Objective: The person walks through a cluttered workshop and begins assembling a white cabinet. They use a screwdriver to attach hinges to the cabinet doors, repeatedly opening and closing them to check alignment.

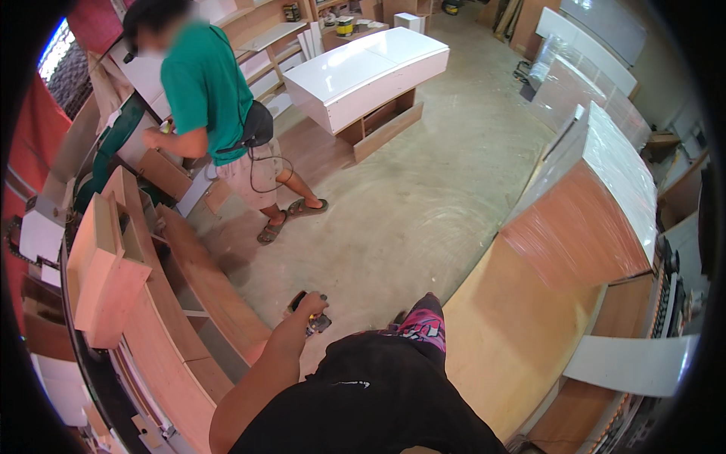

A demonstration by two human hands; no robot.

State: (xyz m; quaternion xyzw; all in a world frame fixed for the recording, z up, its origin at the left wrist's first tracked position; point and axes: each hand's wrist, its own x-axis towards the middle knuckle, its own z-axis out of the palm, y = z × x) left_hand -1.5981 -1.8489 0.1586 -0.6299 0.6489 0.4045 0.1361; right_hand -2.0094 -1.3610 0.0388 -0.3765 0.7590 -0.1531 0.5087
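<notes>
My left hand hangs low beside my leg, its fingers wrapped around a black and yellow cordless drill. Part of the drill is hidden by the hand. To the left of that arm lies a long wooden cabinet frame with open compartments. My right hand does not show; my black shirt fills the lower middle.
A person in a green shirt stands at the left, hands near a workbench. Ahead stands a white-topped cabinet on a wooden base. On my right, a plastic-wrapped cabinet rests on a plywood sheet. Concrete floor lies between.
</notes>
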